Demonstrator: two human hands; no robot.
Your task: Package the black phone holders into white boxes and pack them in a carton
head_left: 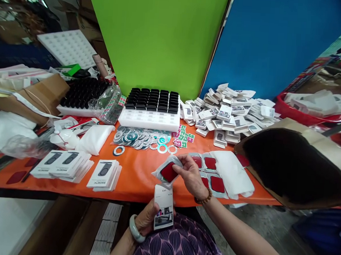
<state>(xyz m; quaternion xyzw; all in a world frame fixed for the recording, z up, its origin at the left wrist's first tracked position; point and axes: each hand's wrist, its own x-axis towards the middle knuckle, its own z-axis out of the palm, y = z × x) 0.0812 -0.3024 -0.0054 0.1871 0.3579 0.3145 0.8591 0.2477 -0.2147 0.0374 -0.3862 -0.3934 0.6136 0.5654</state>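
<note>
My left hand is closed around a white printed box, held upright near my lap. Just above the box's top end, my right hand pinches a red square pad in a white wrapper. Whether the wrapper touches the box I cannot tell. To the right of my right hand, several more red pads lie on the orange table in pale wrappers, beside a white folded sheet. Stacks of white boxes printed "MAGNETIC" stand to the left.
A white foam tray of black pieces stands at the back, with ring stickers in front. Small white boxes are heaped at back right. An open carton leans over the right edge, near a red basin.
</note>
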